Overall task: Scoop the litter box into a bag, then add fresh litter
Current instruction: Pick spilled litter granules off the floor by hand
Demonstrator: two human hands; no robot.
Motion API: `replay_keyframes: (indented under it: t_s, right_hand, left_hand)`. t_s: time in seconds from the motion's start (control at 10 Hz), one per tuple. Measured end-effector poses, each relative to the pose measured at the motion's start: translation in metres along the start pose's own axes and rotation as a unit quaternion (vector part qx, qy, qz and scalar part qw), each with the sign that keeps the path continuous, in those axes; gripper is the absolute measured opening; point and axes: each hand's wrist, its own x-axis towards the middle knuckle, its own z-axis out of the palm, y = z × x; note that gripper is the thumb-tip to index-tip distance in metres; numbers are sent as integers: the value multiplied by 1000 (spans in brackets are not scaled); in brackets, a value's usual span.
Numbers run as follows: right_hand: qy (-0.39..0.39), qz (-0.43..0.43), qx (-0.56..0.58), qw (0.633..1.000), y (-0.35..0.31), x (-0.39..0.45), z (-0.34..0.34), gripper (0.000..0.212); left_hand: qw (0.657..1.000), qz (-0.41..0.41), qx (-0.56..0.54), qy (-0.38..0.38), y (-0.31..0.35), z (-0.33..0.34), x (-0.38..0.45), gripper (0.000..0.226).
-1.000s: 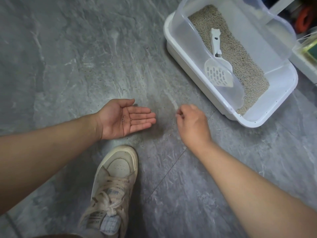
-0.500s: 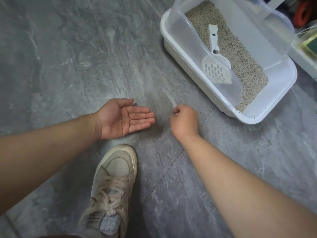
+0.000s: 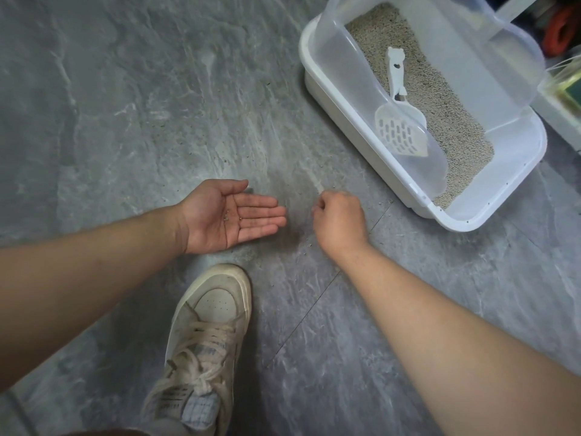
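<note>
A white litter box (image 3: 490,217) with a clear high rim stands on the grey floor at the upper right, partly filled with beige litter (image 3: 440,99). A white slotted scoop (image 3: 401,127) lies inside it, handle pointing away from me. My left hand (image 3: 229,215) is held palm up just above the floor, and a few litter grains (image 3: 231,215) rest in the palm. To the right of it, my right hand (image 3: 339,218) is down at the floor with fingertips pinched together; what they hold is hidden. Stray grains (image 3: 382,203) dot the floor near the box.
My white laced sneaker (image 3: 207,338) is planted just below my left hand. A pale container (image 3: 562,89) and an orange object (image 3: 562,26) sit behind the box at the right edge. Grey stone-look floor (image 3: 125,105) spreads to the left.
My right hand has drawn left, closer to my left hand, staying pinched at the floor. The left palm stays cupped and still.
</note>
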Motion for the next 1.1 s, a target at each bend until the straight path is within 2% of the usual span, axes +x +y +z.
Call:
replay_keyframes:
  t_s: [0.1,0.2,0.3,0.4,0.5,0.6,0.7,0.9,1.1]
  right_hand:
    - [5,124,78,989,6,-3,-3,15]
    - [-21,265,186,946,7,-10,-1,19]
    - [-21,361,297,884,2,-15,2,21]
    - [3,395,399,828,-8,-11,3,19]
    - [21,401,458,793,-16,-6,2,17]
    - [20,402,453,796,-14,-3,-1,16]
    - [25,376,330,866,-2,1,0,19]
    - [14,325,262,908,0,6,2,17]
    - [-17,190,123,974,-22,-3,-11,5]
  left_hand:
    - [1000,-1,0,1,1,0,0,54]
    - [1000,-2,1,2,2,-2,0,56]
    - [1000,-4,3,3,2,-1,-1,55]
    - [1000,-2,1,0,2,-2,0,55]
    - [1000,-5,-1,-3,2,-3,0,55]
    - [1000,-7,-3,-7,2,-3,1,55]
    - [1000,-7,-5,-9,2,-4,2,54]
    - [1000,-9,-4,-5,2,-3,3,55]
    - [1000,-7,5,2,1,-3,4,56]
